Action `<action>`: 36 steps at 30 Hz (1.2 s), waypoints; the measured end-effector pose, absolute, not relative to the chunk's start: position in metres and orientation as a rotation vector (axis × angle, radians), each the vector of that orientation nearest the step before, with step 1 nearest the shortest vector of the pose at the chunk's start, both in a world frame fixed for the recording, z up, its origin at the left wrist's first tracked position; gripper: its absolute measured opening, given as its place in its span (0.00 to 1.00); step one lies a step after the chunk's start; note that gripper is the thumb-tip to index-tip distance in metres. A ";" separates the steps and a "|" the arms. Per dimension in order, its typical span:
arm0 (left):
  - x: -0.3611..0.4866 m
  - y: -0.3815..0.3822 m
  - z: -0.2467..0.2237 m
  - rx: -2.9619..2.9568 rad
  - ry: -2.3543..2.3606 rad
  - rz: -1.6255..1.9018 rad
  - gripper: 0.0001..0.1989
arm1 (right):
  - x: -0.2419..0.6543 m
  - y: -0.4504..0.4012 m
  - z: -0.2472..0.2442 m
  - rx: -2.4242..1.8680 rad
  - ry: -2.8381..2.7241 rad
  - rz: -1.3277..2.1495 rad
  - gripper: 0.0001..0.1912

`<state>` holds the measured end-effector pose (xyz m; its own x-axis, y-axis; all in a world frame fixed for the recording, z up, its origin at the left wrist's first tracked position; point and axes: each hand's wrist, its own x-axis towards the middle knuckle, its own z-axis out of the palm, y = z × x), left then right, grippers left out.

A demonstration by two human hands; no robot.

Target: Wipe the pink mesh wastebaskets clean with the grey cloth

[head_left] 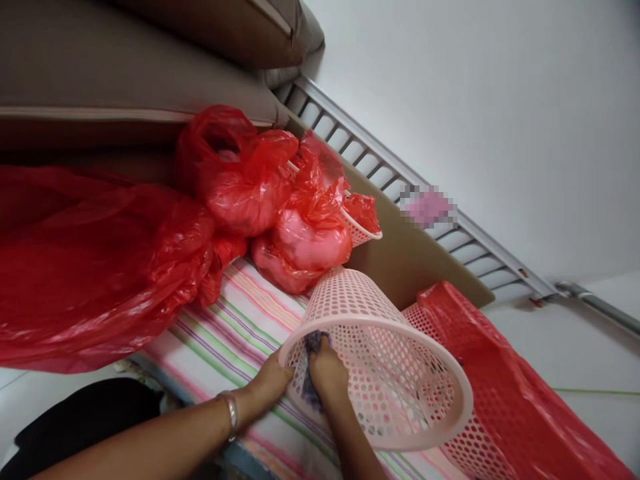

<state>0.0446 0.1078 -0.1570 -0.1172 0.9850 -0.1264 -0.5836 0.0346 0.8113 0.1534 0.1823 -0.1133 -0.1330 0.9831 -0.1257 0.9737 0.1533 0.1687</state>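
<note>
A pink perforated plastic basket (350,293) lies tilted on a striped cloth, its wide mouth facing me. My left hand (273,380), with a silver bracelet at the wrist, grips the basket's rim at its left side. Inside the mouth, my right hand (329,373) is closed on a dark grey-purple cloth (313,390), which lies against the inner left wall. The fingertips of my left hand are partly hidden behind the rim.
Striped cloth (250,300) covers the surface below. Red plastic bags (100,260) fill the left and back. Another pink basket (470,447) with a red bag (520,393) over it lies at the right. Behind are a brown board (400,267), a metal rail (370,150) and stacked cushions (125,73).
</note>
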 end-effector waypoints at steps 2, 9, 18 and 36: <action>0.045 0.108 -0.158 0.607 0.863 1.477 0.27 | 0.146 0.219 -0.116 1.918 2.215 0.119 0.20; 0.036 0.108 -0.152 0.650 0.848 1.419 0.32 | 0.137 0.290 -0.122 1.802 2.314 0.196 0.18; 0.002 0.120 -0.132 0.884 1.052 1.479 0.29 | 0.137 0.285 -0.122 1.866 2.264 0.096 0.20; 0.013 0.113 -0.159 0.677 1.055 1.452 0.18 | 0.144 0.130 -0.111 1.795 2.291 0.004 0.24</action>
<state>0.0127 0.1134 -0.1590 -0.1735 0.9719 -0.1589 -0.4513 0.0650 0.8900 0.1438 0.1299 -0.1109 -0.2229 0.9584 -0.1782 0.9577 0.2494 0.1434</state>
